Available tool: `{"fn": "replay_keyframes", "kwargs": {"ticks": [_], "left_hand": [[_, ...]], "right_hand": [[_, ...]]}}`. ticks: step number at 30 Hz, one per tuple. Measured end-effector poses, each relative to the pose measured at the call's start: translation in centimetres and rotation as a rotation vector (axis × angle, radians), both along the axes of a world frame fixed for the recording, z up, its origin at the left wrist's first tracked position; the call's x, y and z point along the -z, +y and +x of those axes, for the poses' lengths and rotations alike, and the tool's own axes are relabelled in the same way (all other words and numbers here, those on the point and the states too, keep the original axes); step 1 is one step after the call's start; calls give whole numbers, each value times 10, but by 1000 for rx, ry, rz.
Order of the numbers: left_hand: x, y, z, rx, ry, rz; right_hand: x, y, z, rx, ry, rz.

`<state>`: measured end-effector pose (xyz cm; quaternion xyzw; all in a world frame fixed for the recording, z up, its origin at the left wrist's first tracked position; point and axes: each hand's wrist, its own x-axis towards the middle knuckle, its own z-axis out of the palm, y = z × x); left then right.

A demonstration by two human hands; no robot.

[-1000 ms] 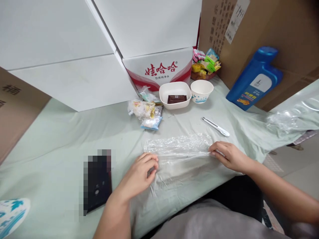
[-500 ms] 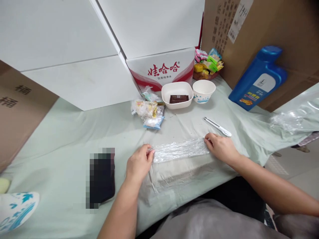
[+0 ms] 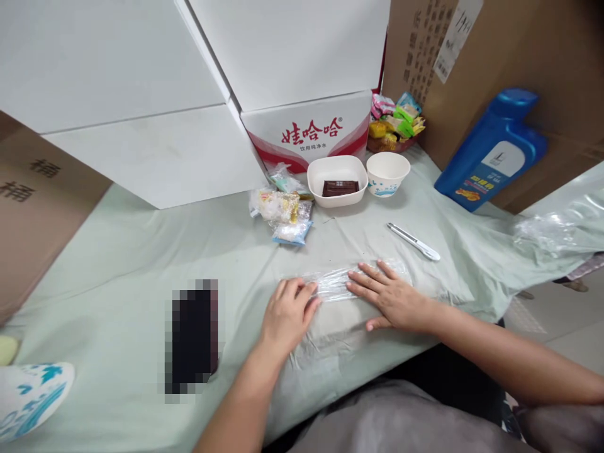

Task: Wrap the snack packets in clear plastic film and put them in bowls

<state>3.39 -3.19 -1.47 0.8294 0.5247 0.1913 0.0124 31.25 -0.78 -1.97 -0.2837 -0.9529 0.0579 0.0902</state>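
A folded strip of clear, crinkled plastic film (image 3: pixel 333 286) lies flat on the green cloth in front of me. My right hand (image 3: pixel 389 299) rests palm down over its right part, fingers spread and the thumb apart. At the left end of the strip is my left hand (image 3: pixel 289 314), its slightly bent fingertips touching the film and the thumb a little apart from them. Both hands hide parts of the film. Just beyond my right hand lies a white utility knife (image 3: pixel 413 241).
Behind the film are wrapped snack packets (image 3: pixel 283 211), a white bowl (image 3: pixel 337 199) with brown packets, and a paper cup (image 3: pixel 387 174). A blue bottle (image 3: pixel 493 151) stands at right. A dark, blurred-out object (image 3: pixel 193 340) lies at left, near another paper cup (image 3: pixel 35 399). Boxes (image 3: pixel 306 135) line the back.
My right hand has gone from pinching the film's right end to lying spread on top of it. My left hand has shifted slightly right, its fingers now resting on the film.
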Motion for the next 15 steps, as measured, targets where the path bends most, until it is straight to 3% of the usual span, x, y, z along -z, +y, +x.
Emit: {"fn": "replay_keyframes", "kwargs": {"ticks": [3, 8, 12, 15], "left_hand": [[4, 2, -7, -114, 60, -23], [3, -1, -5, -154, 117, 0], [-5, -13, 13, -67, 50, 53], [-10, -26, 30, 89, -25, -37]], "right_hand": [[10, 3, 20, 95, -24, 5], [3, -10, 67, 173, 12, 8], [-11, -30, 82, 121, 117, -3], [-33, -40, 75, 93, 183, -1]]}}
